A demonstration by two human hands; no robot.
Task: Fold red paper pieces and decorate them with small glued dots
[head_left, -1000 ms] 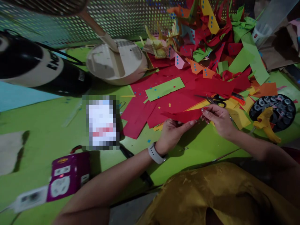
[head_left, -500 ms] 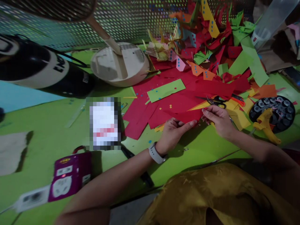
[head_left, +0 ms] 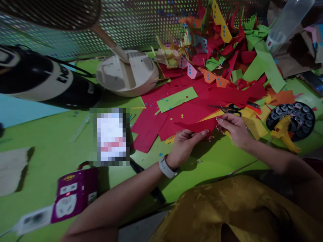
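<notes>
In my left hand [head_left: 184, 146] the thumb and fingers pinch a red paper strip [head_left: 198, 127], held just above the table. At the strip's right end are the bent, closed fingers of my right hand [head_left: 234, 129]; the thumb and index fingertip meet its edge. Part of the strip is hidden by my left fingers. Beyond my hands lie flat red paper sheets [head_left: 148, 132] and a light green paper strip [head_left: 176, 99]. Black-handled scissors [head_left: 234, 109] rest just past my right hand, beside yellow paper pieces [head_left: 259, 129].
Folded, dotted paper shapes [head_left: 214, 50] are heaped at the back. At right is a yellow glue gun [head_left: 282, 129] by a round black tray [head_left: 309, 114]. Leftward are a blurred-out phone [head_left: 111, 134], a purple power socket box [head_left: 75, 188], a white round base [head_left: 146, 85] and a black bottle [head_left: 75, 89].
My right fingertips have shifted slightly at the red strip's right end. Both hands stay at about the same place while the whole view has tilted a little.
</notes>
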